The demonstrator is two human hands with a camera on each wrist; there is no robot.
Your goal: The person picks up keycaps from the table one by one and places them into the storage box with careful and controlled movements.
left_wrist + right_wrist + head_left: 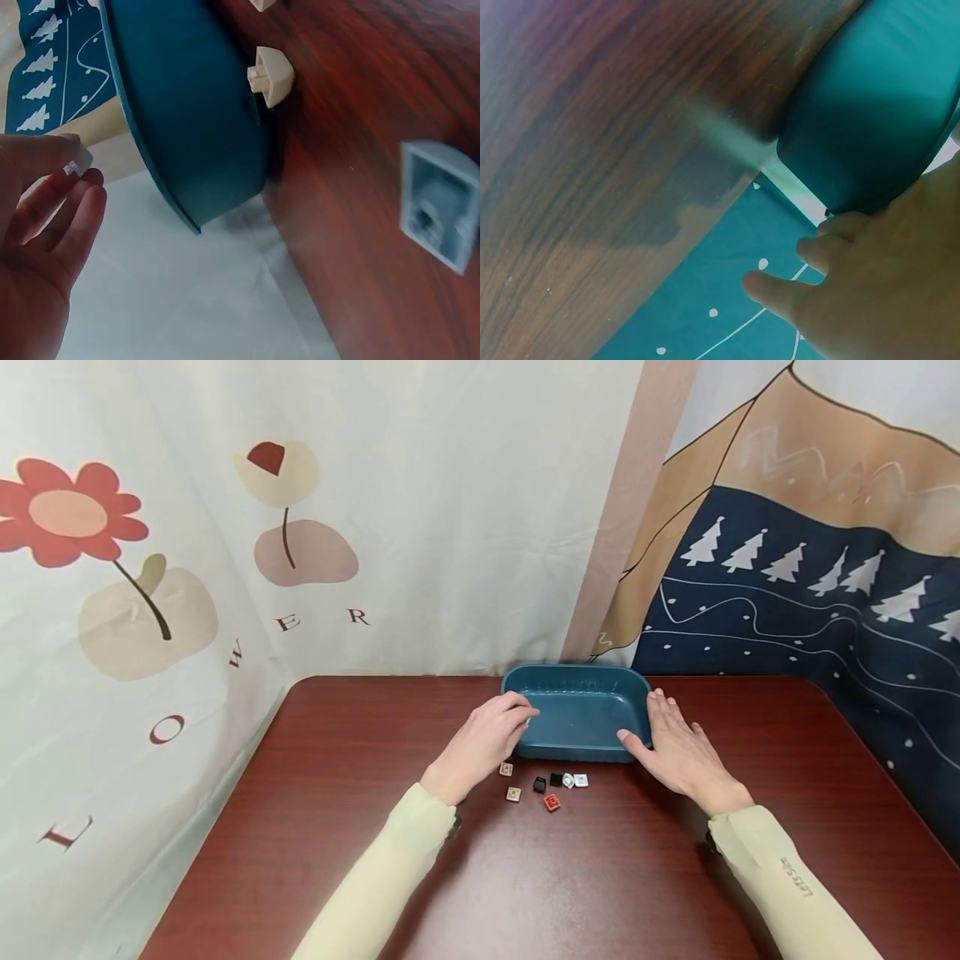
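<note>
My left hand (491, 735) is over the left side of a blue plastic tray (577, 750). In the left wrist view, its thumb and fingers pinch a small white keycap (84, 160) above the rim. My right hand (678, 747) rests against the tray's right end, fingers extended along the outside and thumb over the rim; the right wrist view shows those fingers (780, 294) beside the wall. In front of the tray lie beige keycaps (513, 794), black keycaps (540, 785), white keycaps (581, 781) and a red keycap (552, 802).
The tray stands at the far edge of a dark reddish-brown table (360, 793). Behind it hangs a pale curtain (450, 527) with flower prints, and a navy fabric (787, 610) with white trees hangs at the right.
</note>
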